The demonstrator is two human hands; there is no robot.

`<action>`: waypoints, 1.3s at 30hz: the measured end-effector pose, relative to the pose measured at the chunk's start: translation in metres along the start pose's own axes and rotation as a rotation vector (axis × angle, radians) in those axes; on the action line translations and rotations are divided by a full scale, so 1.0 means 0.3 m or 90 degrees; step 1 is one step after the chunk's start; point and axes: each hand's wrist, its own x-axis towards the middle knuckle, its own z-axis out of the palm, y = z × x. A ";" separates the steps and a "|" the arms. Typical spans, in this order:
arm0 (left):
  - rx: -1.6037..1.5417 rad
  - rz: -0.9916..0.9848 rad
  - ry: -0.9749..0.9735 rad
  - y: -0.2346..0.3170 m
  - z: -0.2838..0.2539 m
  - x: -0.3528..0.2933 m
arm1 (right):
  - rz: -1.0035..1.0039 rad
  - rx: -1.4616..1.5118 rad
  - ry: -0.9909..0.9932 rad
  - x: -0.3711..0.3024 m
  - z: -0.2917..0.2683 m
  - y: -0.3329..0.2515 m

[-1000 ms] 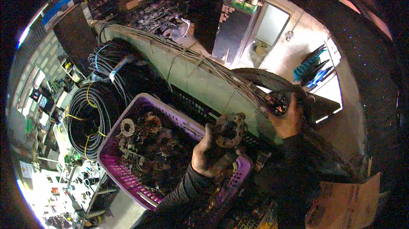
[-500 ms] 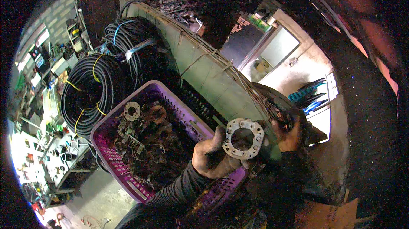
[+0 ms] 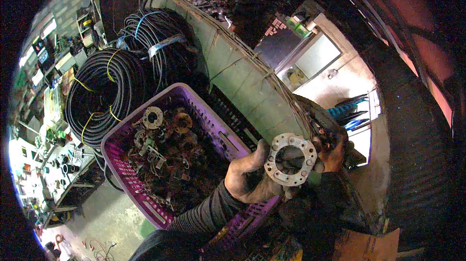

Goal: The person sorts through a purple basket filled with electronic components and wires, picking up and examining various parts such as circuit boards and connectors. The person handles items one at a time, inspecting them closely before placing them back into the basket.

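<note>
My left hand (image 3: 247,176) reaches over the right side of a purple plastic basket (image 3: 113,156). Its thumb and fingers are closed on a flat, pale metal ring plate (image 3: 279,168) with a large central opening and small holes around its rim. The plate is held up with its face toward me. Close to the plate's right edge is my right hand (image 3: 334,158), in shadow, its fingers curled by something dark that I cannot make out. Inside the basket lie another metal ring plate (image 3: 153,117), a rusty brown round part (image 3: 182,123) and many grimy small parts.
Black coiled hose (image 3: 80,93) tied with yellow bands stands left of the basket, with more coiled cable (image 3: 153,33) behind it. A low greenish wall (image 3: 238,74) runs diagonally past the basket. A cluttered workbench (image 3: 58,173) is at left; cardboard (image 3: 366,246) lies lower right.
My left hand has shifted slightly right with the ring plate, which is turned a little. The right hand stays near the plate's right edge. The whole view has shifted slightly.
</note>
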 end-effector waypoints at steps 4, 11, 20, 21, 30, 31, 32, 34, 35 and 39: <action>0.021 0.004 -0.018 0.005 0.017 0.008 | 0.046 0.139 -0.004 -0.015 0.013 0.028; 0.039 -0.007 0.035 0.016 0.018 -0.006 | 0.026 -0.096 0.022 -0.012 0.007 0.008; -0.014 -0.001 0.008 0.015 0.011 -0.012 | 0.079 0.071 -0.032 -0.004 -0.015 0.124; -0.008 0.008 -0.008 0.015 0.012 -0.012 | 0.040 0.123 -0.073 0.011 -0.018 0.180; -0.198 -0.032 -0.098 0.016 0.004 -0.011 | -0.105 -0.028 -0.100 0.078 -0.051 0.517; -0.164 -0.017 -0.055 0.015 0.008 -0.010 | -0.041 0.025 -0.124 0.068 -0.041 0.488; -0.126 -0.011 -0.020 0.013 0.015 -0.009 | 0.023 0.079 -0.148 0.056 -0.028 0.447; -0.079 0.005 0.013 0.008 0.036 -0.010 | 0.024 0.061 -0.067 0.022 0.001 0.348; -0.069 0.015 0.012 0.007 0.048 -0.011 | 0.025 0.053 -0.027 0.005 0.013 0.297; -0.028 0.031 0.147 0.004 0.087 -0.016 | -0.029 -0.024 0.055 -0.019 0.029 0.144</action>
